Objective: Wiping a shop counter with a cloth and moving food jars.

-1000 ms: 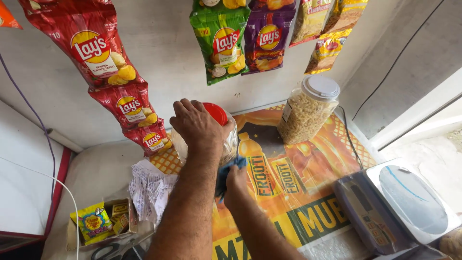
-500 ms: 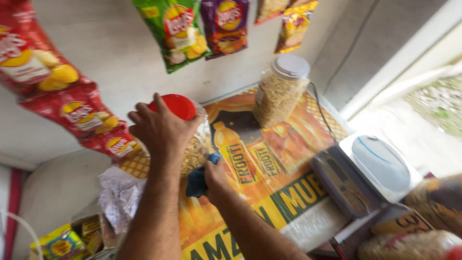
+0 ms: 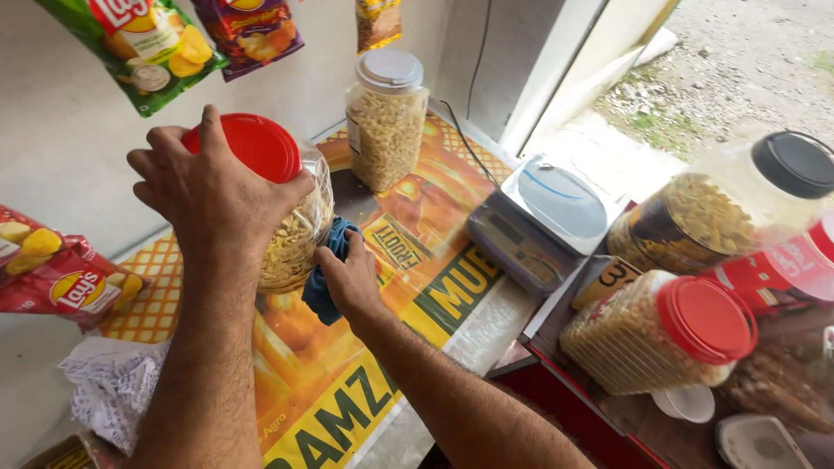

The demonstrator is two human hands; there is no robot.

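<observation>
My left hand (image 3: 208, 191) grips the top of a clear plastic jar (image 3: 295, 234) with a red lid (image 3: 252, 143), filled with pale snack pieces. The jar stands on an orange printed counter sheet (image 3: 347, 373). My right hand (image 3: 347, 278) presses a blue cloth (image 3: 323, 287) against the jar's lower side. Both forearms reach in from the bottom of the view.
A white-lidded jar of snacks (image 3: 385, 117) stands behind. A grey weighing scale (image 3: 539, 221) sits to the right. More jars with red (image 3: 660, 334) and black (image 3: 721, 208) lids crowd the right. Chip packets (image 3: 148, 48) hang on the wall. A crumpled white bag (image 3: 113, 391) lies at left.
The view has swung right and closer, bringing the jars at right into sight. My left hand stays on the red-lidded jar while the right hand keeps the blue cloth on its side.
</observation>
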